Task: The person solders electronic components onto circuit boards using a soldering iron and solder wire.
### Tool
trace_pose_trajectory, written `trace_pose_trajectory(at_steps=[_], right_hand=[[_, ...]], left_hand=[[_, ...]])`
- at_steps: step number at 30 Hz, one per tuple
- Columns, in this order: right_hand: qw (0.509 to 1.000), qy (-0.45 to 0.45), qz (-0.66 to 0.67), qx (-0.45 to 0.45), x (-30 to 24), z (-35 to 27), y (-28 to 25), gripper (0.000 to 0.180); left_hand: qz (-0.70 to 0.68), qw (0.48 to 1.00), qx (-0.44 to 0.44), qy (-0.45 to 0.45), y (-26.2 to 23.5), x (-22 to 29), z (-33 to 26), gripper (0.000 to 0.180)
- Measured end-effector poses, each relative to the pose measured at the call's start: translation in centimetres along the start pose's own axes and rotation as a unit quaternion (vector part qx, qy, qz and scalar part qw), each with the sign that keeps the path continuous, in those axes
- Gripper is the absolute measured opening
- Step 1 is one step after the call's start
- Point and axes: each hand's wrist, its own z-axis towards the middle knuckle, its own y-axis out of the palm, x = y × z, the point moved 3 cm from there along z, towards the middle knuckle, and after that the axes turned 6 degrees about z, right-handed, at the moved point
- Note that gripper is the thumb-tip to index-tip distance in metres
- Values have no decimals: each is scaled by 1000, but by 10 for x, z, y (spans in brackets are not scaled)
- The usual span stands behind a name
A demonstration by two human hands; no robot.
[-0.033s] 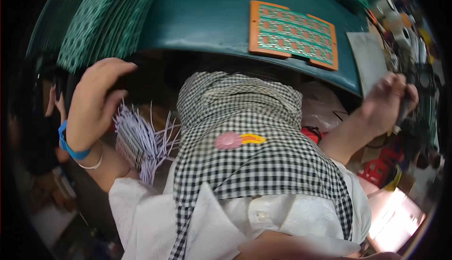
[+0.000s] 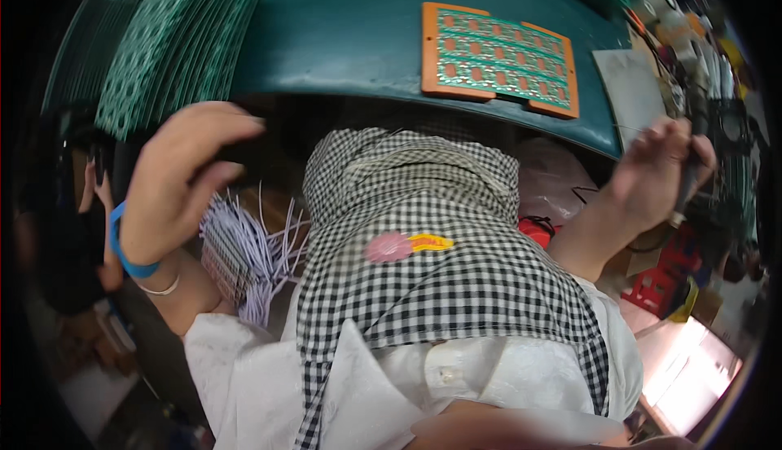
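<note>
Holding dark rod (image 2: 685, 193), right hand (image 2: 652, 169); left hand (image 2: 173, 173) curved, fingers (image 2: 232, 124) parted.

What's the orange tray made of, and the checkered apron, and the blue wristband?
Orange tray: perhaps stiff plastic or fibreboard, matte; it looks flat with crisp notches. Checkered apron: fabric, dull, since it folds and wrinkles softly. Blue wristband: maybe cloth or rubber, fairly smooth; it curves snugly, but I can't tell which.

The desk (image 2: 342, 43) is dark teal; upper right, the tray (image 2: 429, 59) is orange, its circuit panel (image 2: 507, 57) green with copper-coloured patches. The centre apron (image 2: 456, 291) is black-and-white check, the wristband (image 2: 138, 268) at left bright blue.
</note>
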Motion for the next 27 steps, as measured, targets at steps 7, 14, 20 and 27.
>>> trace_pose_trajectory(at_steps=[7, 14, 20, 27], right_hand=[[976, 62, 58, -199, 33, -52, 90, 25], [967, -54, -201, -145, 53, -30, 38, 27], [973, 18, -173, -149, 67, -37, 27, 25], [969, 78, -178, -152, 68, -21, 21, 24]], left_hand=[[-176, 944, 123, 249, 90, 88, 133, 62], [-388, 921, -15, -18, 121, 87, 199, 11], [-304, 950, 62, 38, 124, 91, 208, 11], [-243, 958, 125, 88, 112, 93, 220, 9]])
